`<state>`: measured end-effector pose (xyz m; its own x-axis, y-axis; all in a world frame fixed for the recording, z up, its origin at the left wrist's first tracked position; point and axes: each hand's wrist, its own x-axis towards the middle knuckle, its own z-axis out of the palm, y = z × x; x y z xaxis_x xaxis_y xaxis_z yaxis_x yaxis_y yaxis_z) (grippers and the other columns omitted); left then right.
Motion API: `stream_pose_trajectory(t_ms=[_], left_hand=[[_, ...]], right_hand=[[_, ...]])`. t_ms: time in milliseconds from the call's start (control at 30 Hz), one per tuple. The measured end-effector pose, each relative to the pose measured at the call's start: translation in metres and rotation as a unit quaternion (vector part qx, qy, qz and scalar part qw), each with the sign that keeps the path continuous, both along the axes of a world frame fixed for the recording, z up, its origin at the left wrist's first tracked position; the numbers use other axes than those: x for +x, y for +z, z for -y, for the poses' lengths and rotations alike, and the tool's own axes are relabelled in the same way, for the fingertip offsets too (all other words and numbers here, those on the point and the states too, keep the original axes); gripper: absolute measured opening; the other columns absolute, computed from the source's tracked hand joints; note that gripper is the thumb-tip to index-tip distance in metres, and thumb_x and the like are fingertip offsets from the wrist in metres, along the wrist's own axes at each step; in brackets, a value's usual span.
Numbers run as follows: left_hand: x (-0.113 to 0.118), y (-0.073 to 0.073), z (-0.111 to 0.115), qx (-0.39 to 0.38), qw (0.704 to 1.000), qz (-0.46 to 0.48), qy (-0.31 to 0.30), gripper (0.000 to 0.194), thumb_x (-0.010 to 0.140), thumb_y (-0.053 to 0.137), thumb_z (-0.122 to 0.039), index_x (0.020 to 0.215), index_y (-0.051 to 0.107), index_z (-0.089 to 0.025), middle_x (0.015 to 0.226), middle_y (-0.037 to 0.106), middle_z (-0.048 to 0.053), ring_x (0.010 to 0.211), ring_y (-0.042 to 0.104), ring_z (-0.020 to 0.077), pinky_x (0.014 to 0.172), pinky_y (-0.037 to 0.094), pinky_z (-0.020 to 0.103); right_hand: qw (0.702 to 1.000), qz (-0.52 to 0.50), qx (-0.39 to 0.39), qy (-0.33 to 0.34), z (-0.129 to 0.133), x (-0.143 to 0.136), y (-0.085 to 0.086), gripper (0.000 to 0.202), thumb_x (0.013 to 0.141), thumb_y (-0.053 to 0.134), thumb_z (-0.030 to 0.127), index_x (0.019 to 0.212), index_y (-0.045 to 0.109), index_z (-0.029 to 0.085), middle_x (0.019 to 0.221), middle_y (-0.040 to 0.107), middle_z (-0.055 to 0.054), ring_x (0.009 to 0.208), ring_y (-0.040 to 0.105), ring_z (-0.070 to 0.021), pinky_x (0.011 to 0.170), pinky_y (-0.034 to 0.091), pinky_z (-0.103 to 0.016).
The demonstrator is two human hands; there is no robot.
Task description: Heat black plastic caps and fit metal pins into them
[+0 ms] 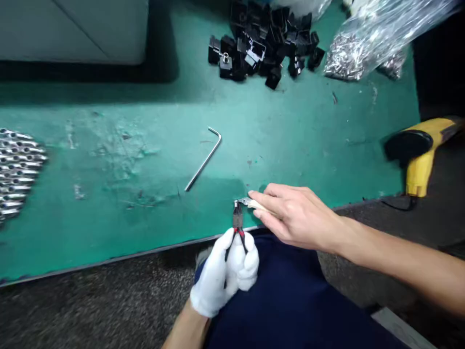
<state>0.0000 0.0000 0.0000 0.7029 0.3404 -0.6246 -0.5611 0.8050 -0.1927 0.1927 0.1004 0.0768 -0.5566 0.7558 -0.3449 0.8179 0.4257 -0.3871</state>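
Observation:
My left hand [228,271], in a white glove, is wrapped round the handles of small pliers [238,219] with red and black grips. The pliers' jaws point away from me and meet a small shiny metal piece [236,203] near the table's front edge. My bare right hand [290,213] grips a pale-handled tool [256,205], a knife by its look, though its kind is not certain. Its metal tip touches or nearly touches the small piece. Beyond both hands, a bent hex key [204,160] lies on the green table [160,145].
Several black plastic parts [261,43] are heaped at the back. Clear bags [348,53] of small metal pieces lie back right. A yellow heat gun [421,160] is at the right edge. Shiny metal parts [18,169] sit in rows at left. A grey box [72,29] stands back left.

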Motion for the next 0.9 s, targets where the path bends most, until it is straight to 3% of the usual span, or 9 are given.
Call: stream_pose_trajectory(t_ms=[300,433,567,667,900], left_hand=[[-0.002,0.0,0.001,0.042,0.999,0.0,-0.001,0.048,0.097,0.041,-0.057,0.077,0.061,-0.018,0.054,0.051,0.001,0.046,0.039,0.0115,0.047,0.028,0.024],[-0.004,0.005,-0.002,0.1,0.991,-0.057,-0.062,0.05,0.097,0.042,-0.059,0.077,0.06,-0.017,0.052,0.05,0.0,0.045,0.038,0.0111,0.048,0.026,0.025],[-0.005,0.011,-0.008,0.188,0.964,-0.117,-0.145,0.051,0.1,0.039,-0.056,0.077,0.06,-0.016,0.054,0.048,-0.001,0.047,0.037,0.0099,0.049,0.024,0.026],[-0.006,0.014,-0.011,0.216,0.95,-0.148,-0.17,0.054,0.102,0.034,-0.055,0.071,0.056,-0.017,0.054,0.042,-0.002,0.05,0.036,0.01,0.052,0.027,0.026],[-0.006,0.019,-0.01,0.246,0.935,-0.187,-0.176,0.057,0.101,0.034,-0.06,0.068,0.053,-0.017,0.055,0.041,-0.002,0.051,0.035,0.0096,0.053,0.028,0.026]], right_hand=[[0.999,-0.038,-0.018,-0.016,-0.001,0.003,-0.002,0.04,0.106,0.038,0.036,0.132,0.062,0.017,0.099,0.068,-0.007,0.083,0.064,-0.0189,0.071,0.045,-0.032],[0.998,-0.052,-0.026,-0.015,-0.002,0.004,-0.004,0.038,0.106,0.039,0.034,0.13,0.063,0.017,0.101,0.069,-0.007,0.085,0.064,-0.0187,0.073,0.045,-0.031],[0.997,-0.065,-0.025,-0.028,-0.005,0.007,-0.005,0.037,0.105,0.041,0.033,0.132,0.062,0.019,0.101,0.069,-0.007,0.085,0.064,-0.0185,0.073,0.045,-0.03],[0.996,-0.08,-0.027,-0.035,-0.006,0.009,-0.006,0.034,0.105,0.043,0.031,0.13,0.063,0.019,0.1,0.068,-0.007,0.083,0.062,-0.0181,0.072,0.044,-0.03],[0.98,-0.171,-0.074,-0.074,-0.011,0.012,-0.005,0.027,0.105,0.042,0.027,0.098,0.066,0.018,0.078,0.061,-0.002,0.072,0.053,-0.0152,0.069,0.041,-0.029]])
